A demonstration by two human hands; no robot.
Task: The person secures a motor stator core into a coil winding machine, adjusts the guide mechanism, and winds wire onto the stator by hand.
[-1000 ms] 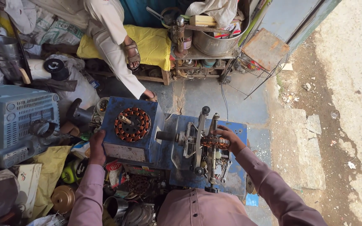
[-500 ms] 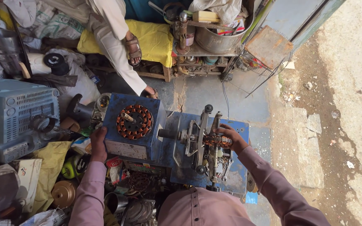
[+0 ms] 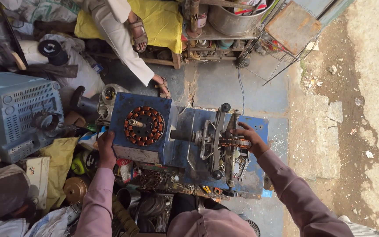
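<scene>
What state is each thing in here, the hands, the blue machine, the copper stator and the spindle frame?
left hand: gripping the blue machine's left edge.
right hand: resting on the copper-wound spindle, fingers curled.
blue machine: upright on cluttered ground, top face exposed.
copper stator: mounted flat on the machine, windings visible.
spindle frame: fixed across the machine; motion cannot be told.
grey crate: lying beside the machine.

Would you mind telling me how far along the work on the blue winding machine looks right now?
Copper coils already fill the round stator on the blue machine. In hand: the right hand grips the copper-wound former on the spindle, while the left hand steadies the blue box's left edge. The former's coils are not yet taken off.
</scene>
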